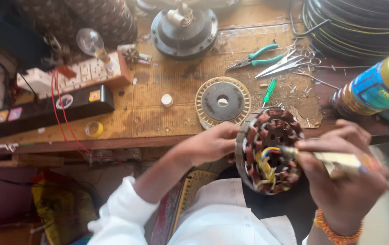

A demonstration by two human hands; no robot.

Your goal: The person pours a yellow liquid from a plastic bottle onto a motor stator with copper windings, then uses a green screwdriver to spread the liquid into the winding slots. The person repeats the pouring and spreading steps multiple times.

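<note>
Here the wound motor stator (270, 151) sits just off the worktop (158, 109) edge, over your lap. Your left hand (210, 144) grips its rim; your right hand (344, 181) is clenched on a pale-handled tool (335, 159) whose tip meets the coloured wires (267, 156). Just beyond lie a ribbed rotor disc (223, 101), a green screwdriver (269, 90), pliers (256, 56) and scissors (285, 63); a bottle (376, 86) stands right.

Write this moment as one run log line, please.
left hand: grips rim of round copper-wound stator | right hand: holds pale-handled tool at its coloured wires | wooden bench behind
</note>
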